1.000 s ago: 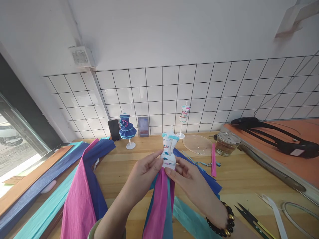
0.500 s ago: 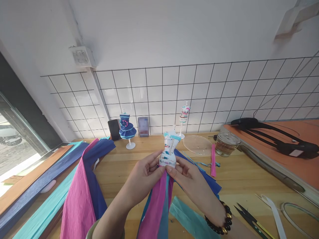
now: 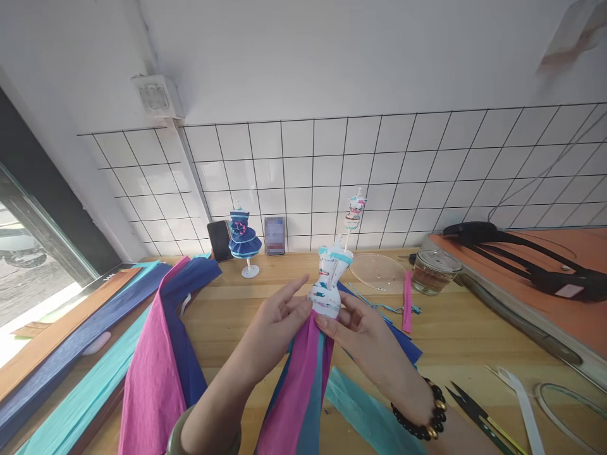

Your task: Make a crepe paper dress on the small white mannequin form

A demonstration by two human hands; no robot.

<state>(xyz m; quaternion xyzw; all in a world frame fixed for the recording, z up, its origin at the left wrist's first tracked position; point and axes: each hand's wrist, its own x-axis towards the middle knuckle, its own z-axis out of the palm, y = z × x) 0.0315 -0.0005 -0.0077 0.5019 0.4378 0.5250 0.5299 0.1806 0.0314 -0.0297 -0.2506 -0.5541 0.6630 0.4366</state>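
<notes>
A small white dress form (image 3: 327, 292) with coloured smudges and a turquoise top edge is held upright in front of me. Long pink (image 3: 294, 385) and blue-grey (image 3: 310, 398) crepe paper strips hang from its lower rim. My right hand (image 3: 358, 325) pinches the rim at the right, thumb in front and fingers behind. At the lower left of the form, my left hand (image 3: 279, 319) keeps its thumb against the rim, its index finger raised and the other fingers curled, partly hidden. A turquoise paper piece (image 3: 367, 411) lies below my right hand.
Crepe paper strips (image 3: 152, 385) cover the table's left side. A decorated blue dress form (image 3: 244, 239) and a phone (image 3: 219, 240) stand at the back, with another dress form (image 3: 355, 212) farther right. A glass jar (image 3: 435, 272), scissors (image 3: 474, 404) and a white tool (image 3: 524, 404) lie right.
My left index finger has lifted away from the dress form's side. The form has shifted slightly right and tilts a little, still in my hands.
</notes>
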